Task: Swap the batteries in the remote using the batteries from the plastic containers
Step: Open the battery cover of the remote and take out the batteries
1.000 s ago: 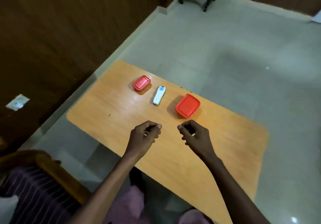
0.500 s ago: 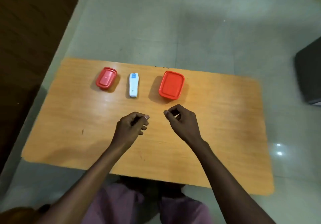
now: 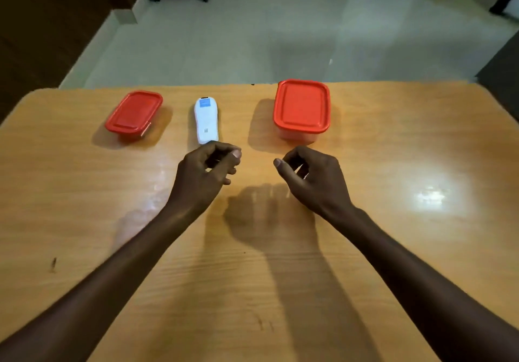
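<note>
Fingers [image 3: 234, 154] of the left hand [image 3: 202, 176] curl loosely inward, holding nothing, just near of the remote [image 3: 206, 120]. Right hand [image 3: 311, 179] mirrors it, fingers bent in a slack, empty curl, hovering over the table [image 3: 84, 207]. Remote lies lengthwise in the far middle. Small red-lidded container [image 3: 134, 113] sits to its left, bigger red-lidded container [image 3: 302, 107] to its right, both lids on, at the far edge.
</note>
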### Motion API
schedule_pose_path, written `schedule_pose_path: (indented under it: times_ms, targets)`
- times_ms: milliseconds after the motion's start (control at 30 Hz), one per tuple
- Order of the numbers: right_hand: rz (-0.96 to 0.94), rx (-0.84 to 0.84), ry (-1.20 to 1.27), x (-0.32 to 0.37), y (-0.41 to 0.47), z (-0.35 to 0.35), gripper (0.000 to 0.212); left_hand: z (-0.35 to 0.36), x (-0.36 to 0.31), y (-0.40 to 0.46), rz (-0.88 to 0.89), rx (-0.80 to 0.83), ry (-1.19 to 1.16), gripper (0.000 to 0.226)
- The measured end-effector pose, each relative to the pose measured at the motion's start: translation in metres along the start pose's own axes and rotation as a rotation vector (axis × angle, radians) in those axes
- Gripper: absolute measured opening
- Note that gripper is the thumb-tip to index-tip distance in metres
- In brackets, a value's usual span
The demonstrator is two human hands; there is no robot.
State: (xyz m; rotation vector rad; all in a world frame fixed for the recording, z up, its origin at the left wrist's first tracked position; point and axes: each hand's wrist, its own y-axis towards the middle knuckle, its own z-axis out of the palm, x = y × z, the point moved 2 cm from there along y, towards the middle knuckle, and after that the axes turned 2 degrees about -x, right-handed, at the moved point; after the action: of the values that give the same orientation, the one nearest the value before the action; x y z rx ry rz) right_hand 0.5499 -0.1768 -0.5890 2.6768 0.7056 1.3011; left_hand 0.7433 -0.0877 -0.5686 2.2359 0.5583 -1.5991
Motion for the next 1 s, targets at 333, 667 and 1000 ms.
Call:
schedule_pose_path:
  times_ms: [333, 667, 1000]
  targets:
    - [-0.041, -0.020, -0.099, 0.061, -0.080, 0.010, 0.028, -0.067, -0.002, -0.111, 0.078, -0.068, 0.017, 0.006]
    - [0.024, 0.057, -0.293, 0.091, -0.017, 0.114, 0.050, -0.112, 0.064, -0.127, -0.087, -0.288, -0.039, 0.004]
    - [0.115, -0.030, -0.416, 0.101, 0.073, 0.173, 0.051, -0.107, 0.045, -0.102, -0.025, -0.248, -0.051, 0.006]
